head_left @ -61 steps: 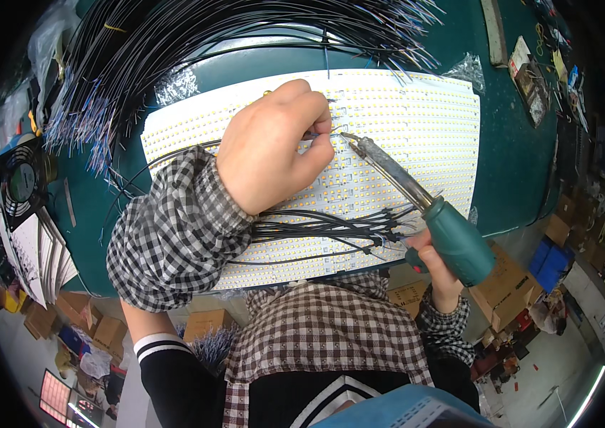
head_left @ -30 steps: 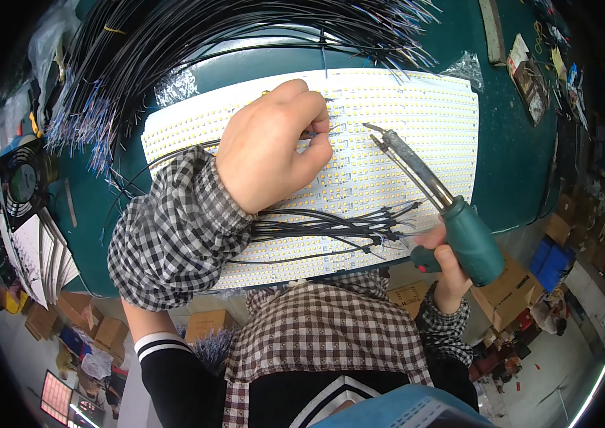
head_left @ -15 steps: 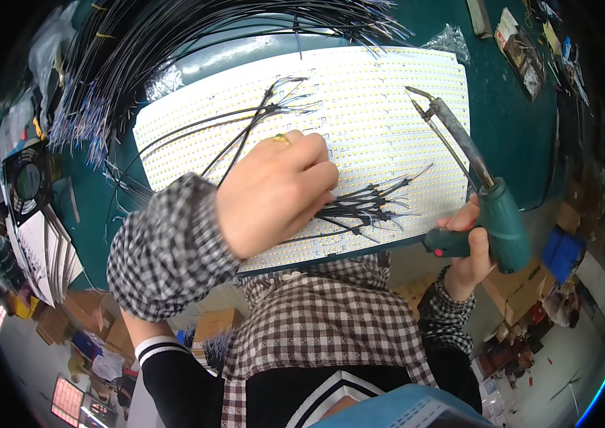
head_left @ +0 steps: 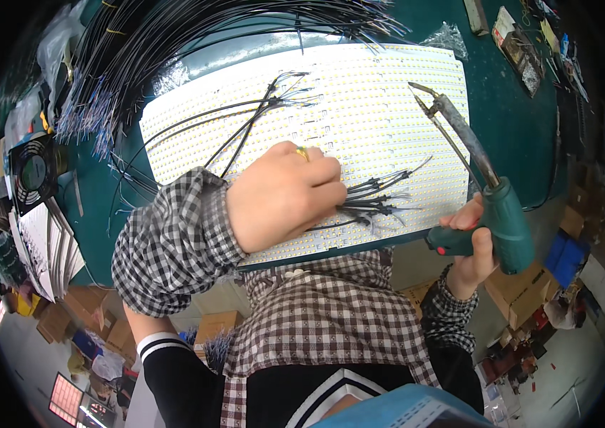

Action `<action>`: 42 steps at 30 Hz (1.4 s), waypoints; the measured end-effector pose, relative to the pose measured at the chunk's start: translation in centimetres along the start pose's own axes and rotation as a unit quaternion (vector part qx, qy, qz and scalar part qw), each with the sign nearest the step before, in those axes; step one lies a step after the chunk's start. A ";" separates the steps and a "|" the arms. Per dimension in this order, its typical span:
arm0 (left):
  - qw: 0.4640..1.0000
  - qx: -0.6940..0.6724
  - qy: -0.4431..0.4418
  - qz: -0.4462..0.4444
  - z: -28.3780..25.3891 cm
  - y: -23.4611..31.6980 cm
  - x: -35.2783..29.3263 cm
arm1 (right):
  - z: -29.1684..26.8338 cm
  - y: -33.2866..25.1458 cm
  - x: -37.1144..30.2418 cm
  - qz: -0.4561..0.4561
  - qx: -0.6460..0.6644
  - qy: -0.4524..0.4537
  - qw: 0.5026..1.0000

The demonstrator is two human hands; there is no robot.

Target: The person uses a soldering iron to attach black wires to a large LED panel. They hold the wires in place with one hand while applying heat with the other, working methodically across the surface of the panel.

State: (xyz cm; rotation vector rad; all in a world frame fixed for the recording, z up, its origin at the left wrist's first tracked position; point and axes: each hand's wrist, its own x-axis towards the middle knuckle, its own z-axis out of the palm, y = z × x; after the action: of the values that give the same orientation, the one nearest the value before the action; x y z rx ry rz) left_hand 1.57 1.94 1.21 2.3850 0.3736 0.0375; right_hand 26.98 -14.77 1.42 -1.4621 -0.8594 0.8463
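My left hand (head_left: 288, 191) is closed over the white LED panel (head_left: 206, 118), its fingers curled round black cables. The stripped ends of these black cables (head_left: 377, 196) fan out to the right from beneath the fingers; the grip itself is hidden under the hand. My right hand (head_left: 475, 250) is wrapped round the green handle of a soldering gun (head_left: 506, 221). Its metal barrel slants up and left, with the tip (head_left: 416, 89) raised above the right part of the panel. A few more black cables (head_left: 245, 114) lie crossed on the panel, left of its middle, their thin wires spread.
A thick bundle of black cables (head_left: 167, 36) curves along the back left of the green table (head_left: 502, 121). At the left edge stand a black fan (head_left: 32, 173) and a stack of white sheets (head_left: 45, 246). A soiled box (head_left: 520, 53) lies at the back right.
My left hand has shifted slightly right and down, and the cable ends under it have moved closer together. The soldering gun stays in my right hand, almost unmoved.
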 end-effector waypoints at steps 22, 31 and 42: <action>0.993 -0.050 0.082 -0.065 -2.3 -2.2 0.8 | 0.3 -0.1 0.3 0.013 0.014 -0.019 1.000; 0.972 -0.098 0.171 -0.129 -2.0 -1.8 0.2 | 0.8 0.0 0.3 0.028 0.007 -0.005 1.000; 0.947 -0.016 0.250 -0.202 -0.9 -2.1 0.8 | 1.3 -0.8 0.3 0.075 0.043 -0.036 0.996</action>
State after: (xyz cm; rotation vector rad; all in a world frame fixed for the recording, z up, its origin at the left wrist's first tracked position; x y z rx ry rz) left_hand 1.71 4.26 0.45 2.1979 1.0840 0.4608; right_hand 25.96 -13.92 2.17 -1.4412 -0.7640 1.0404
